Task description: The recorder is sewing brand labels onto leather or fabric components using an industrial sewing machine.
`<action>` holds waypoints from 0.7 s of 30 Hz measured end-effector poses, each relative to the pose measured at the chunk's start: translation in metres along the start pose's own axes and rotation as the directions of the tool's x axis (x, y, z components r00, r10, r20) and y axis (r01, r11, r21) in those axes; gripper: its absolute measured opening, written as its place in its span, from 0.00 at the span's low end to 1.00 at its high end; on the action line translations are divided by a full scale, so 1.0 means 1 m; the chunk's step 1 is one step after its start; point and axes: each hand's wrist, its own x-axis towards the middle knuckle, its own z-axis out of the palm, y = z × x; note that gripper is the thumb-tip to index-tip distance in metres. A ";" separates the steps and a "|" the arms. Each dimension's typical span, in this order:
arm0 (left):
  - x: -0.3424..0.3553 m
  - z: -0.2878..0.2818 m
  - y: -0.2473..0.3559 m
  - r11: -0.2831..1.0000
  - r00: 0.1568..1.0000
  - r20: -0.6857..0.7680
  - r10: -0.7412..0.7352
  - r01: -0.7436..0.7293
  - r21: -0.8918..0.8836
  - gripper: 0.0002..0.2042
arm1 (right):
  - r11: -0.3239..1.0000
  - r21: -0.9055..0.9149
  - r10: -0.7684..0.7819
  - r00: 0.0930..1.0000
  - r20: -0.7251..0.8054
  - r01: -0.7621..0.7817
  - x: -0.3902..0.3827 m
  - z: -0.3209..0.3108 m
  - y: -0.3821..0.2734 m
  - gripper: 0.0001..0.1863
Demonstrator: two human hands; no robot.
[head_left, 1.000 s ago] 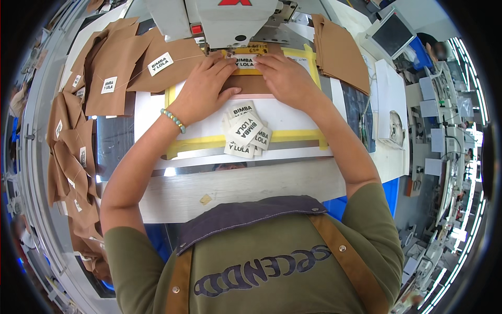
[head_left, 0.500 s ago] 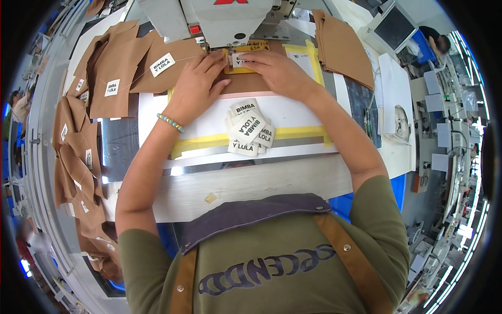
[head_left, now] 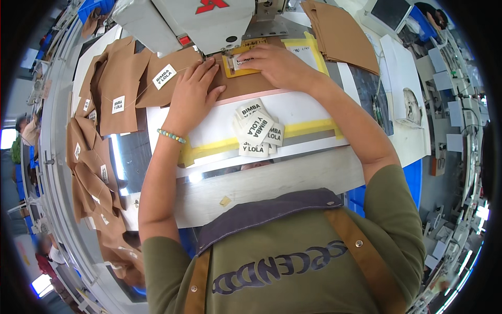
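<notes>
Under the sewing machine's head [head_left: 180,21] lies a flat brown piece of fabric [head_left: 241,85]. My left hand [head_left: 194,93] rests on its left part, fingers stretched out and thumb apart, just left of a yellow template frame [head_left: 244,74]. A white label [head_left: 236,63] with black lettering shows in the frame's opening. Over the label and frame reaches my right hand [head_left: 282,64], its fingers extended and laid flat; its thumb is hidden. A loose pile of similar white labels [head_left: 257,128] sits nearer me on the white board [head_left: 209,128].
Brown pieces bearing sewn labels [head_left: 120,78] lie overlapping at the left, joined by thread, and hang over the table's edge. A stack of brown pieces [head_left: 342,39] is at the back right. Yellow tape [head_left: 308,130] borders the board. A monitor [head_left: 388,14] stands far right.
My left hand has drawn slightly left, off the yellow frame, showing more brown fabric between. My right fingers remain over the label. The whole view has shifted and tilted a little.
</notes>
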 end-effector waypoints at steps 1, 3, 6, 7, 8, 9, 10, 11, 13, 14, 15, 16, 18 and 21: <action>0.000 -0.001 0.001 1.000 1.000 -0.004 -0.008 0.008 0.007 0.26 | 0.999 -0.009 0.032 0.999 0.028 -0.031 0.001 -0.001 -0.001 0.25; -0.001 -0.005 0.001 1.000 1.000 0.012 0.014 -0.014 0.000 0.26 | 0.998 -0.007 0.062 0.998 0.027 -0.062 0.002 -0.002 -0.004 0.24; -0.001 -0.013 0.005 0.999 0.998 0.055 0.021 -0.019 -0.028 0.25 | 0.998 0.040 0.047 0.999 0.028 -0.048 0.002 -0.006 -0.006 0.24; -0.001 -0.018 0.005 0.999 0.997 0.074 0.011 -0.007 -0.045 0.25 | 0.998 0.036 0.056 0.998 0.034 -0.057 0.002 -0.007 -0.006 0.24; -0.002 -0.023 0.006 0.999 0.996 0.088 0.017 -0.013 -0.043 0.25 | 0.996 0.034 0.075 0.996 0.057 -0.077 0.003 -0.007 -0.006 0.24; -0.003 -0.028 0.006 0.997 0.994 0.106 0.021 -0.014 -0.074 0.24 | 0.998 0.046 0.051 0.998 0.031 -0.052 0.003 -0.007 -0.006 0.23; -0.003 -0.034 0.008 0.995 0.993 0.117 0.018 -0.005 -0.104 0.24 | 0.995 0.034 0.094 0.993 0.076 -0.096 0.004 -0.008 -0.005 0.23; -0.005 -0.039 0.010 0.995 0.991 0.128 0.027 -0.015 -0.101 0.24 | 0.995 0.049 0.085 0.994 0.063 -0.088 0.004 -0.007 -0.005 0.23; -0.008 -0.049 0.014 0.992 0.989 0.142 0.031 -0.013 -0.128 0.23 | 0.994 0.062 0.082 0.996 0.044 -0.085 0.006 -0.006 -0.004 0.23; -0.010 -0.054 0.015 0.992 0.987 0.153 0.044 -0.025 -0.125 0.23 | 0.994 0.060 0.093 0.995 0.037 -0.095 0.007 -0.004 -0.003 0.22; -0.012 -0.059 0.015 0.991 0.981 0.194 0.021 0.006 -0.137 0.23 | 0.992 0.060 0.106 0.994 0.033 -0.108 0.009 -0.003 -0.003 0.22; -0.013 -0.064 0.015 0.987 0.978 0.206 0.008 0.025 -0.156 0.22 | 0.992 0.060 0.106 0.994 0.022 -0.107 0.009 -0.003 -0.002 0.22; -0.015 -0.072 0.013 0.994 0.969 0.248 0.001 0.026 -0.107 0.22 | 0.987 0.106 0.120 0.993 0.017 -0.121 0.012 -0.003 0.000 0.23; -0.017 -0.077 0.008 0.998 0.969 0.249 -0.004 0.019 -0.059 0.22 | 0.990 0.093 0.105 0.994 -0.004 -0.104 0.016 -0.003 0.005 0.23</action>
